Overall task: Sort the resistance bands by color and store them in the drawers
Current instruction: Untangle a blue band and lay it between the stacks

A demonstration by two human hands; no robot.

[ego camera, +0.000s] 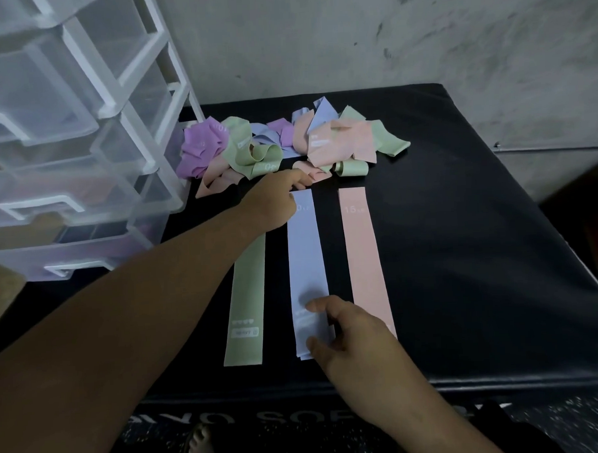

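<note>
Sorting early: green band (247, 297), blue band (306, 260), pink band (362, 251) flat; tangled pile (335, 139), drawers (49, 189) left. R hand (353, 330) fingers loose over blue; L hand (276, 200) grip unclear.

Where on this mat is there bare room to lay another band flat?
Widest bare patch: right of the pink strip, to the mat edge. A smaller one: between green strip and drawer unit. Crowded: the band pile at the back.
</note>
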